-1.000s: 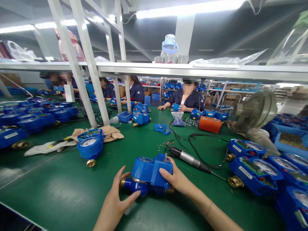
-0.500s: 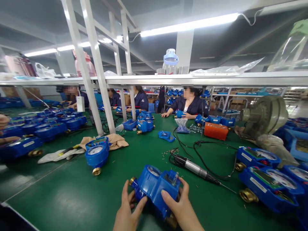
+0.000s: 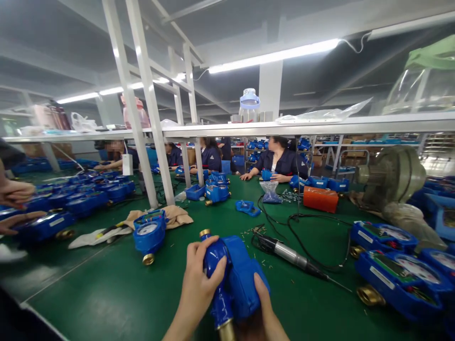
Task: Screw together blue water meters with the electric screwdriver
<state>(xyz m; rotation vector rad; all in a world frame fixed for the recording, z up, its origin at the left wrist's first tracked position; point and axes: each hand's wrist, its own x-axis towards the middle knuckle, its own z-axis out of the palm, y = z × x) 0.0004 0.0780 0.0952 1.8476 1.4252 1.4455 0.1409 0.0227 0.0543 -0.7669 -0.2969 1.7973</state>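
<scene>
A blue water meter (image 3: 245, 277) with brass pipe ends is held in both hands above the green bench, turned so its underside and pipe body face me. My left hand (image 3: 202, 270) wraps round the blue pipe near the far brass end. On the right side of the housing, my right hand (image 3: 265, 303) grips with the thumb in front; its other fingers are hidden behind the meter. An electric screwdriver (image 3: 289, 253) lies to the right, its bit pointing towards me. Loose screws (image 3: 261, 230) are scattered beyond the meter.
Another water meter (image 3: 149, 234) stands at left beside a beige cloth (image 3: 177, 217). Several opened meters (image 3: 394, 279) crowd the right side. A blue cover (image 3: 248, 208), an orange box (image 3: 320, 199) and a blower (image 3: 394, 177) are farther back. A co-worker's hand (image 3: 16, 192) is at far left.
The water meter has been tipped over in my hands, from dial side up to underside facing me. My left hand has shifted up round its pipe. The screwdriver stays put.
</scene>
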